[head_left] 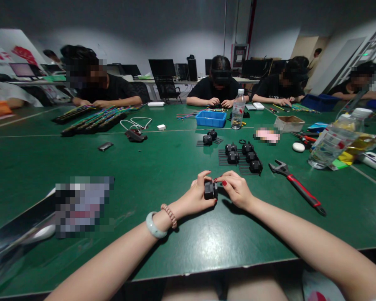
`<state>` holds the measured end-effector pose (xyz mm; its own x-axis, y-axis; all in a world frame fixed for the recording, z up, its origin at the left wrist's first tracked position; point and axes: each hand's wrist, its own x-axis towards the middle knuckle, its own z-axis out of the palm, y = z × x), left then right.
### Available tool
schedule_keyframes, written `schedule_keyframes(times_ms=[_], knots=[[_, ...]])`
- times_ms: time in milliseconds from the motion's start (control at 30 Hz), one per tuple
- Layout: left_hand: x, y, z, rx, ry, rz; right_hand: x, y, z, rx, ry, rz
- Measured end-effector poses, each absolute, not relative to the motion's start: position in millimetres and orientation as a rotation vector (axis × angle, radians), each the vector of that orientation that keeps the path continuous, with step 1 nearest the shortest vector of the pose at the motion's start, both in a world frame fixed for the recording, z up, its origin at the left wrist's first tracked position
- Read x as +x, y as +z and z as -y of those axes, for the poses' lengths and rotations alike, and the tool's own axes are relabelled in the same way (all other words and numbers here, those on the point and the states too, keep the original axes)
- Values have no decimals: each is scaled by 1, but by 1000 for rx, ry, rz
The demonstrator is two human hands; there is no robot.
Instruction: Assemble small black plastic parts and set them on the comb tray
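Note:
My left hand [198, 194] is closed around a black plastic threaded fitting [210, 190] with a hexagonal body, held just above the table near its front middle. On the fitting's right side is my right hand [237, 190], its fingers curled and thumb close to the index finger. Its fingertips meet the fitting's upper edge; whether they pinch a small piece there is too small to tell. Beyond my hands, several similar black fittings with flat comb-like strips [250, 156] lie on the table. A smaller group of the same fittings [208, 140] sits farther back.
To the right lies an adjustable wrench [297, 188] with a red and black handle. Water bottles [238, 110], a blue tray [211, 119] and a cardboard box [288, 124] stand farther off. Wire bundles [94, 121] lie back left. Several people work across the green table [163, 159].

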<state>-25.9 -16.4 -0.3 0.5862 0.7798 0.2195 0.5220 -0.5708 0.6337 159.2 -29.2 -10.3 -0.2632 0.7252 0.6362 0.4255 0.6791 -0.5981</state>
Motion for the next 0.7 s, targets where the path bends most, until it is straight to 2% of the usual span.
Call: schedule_keyframes(times_ms=[700], knots=[[-27, -3, 15, 2287, 688, -1030, 158, -12, 27, -988, 376, 1935]])
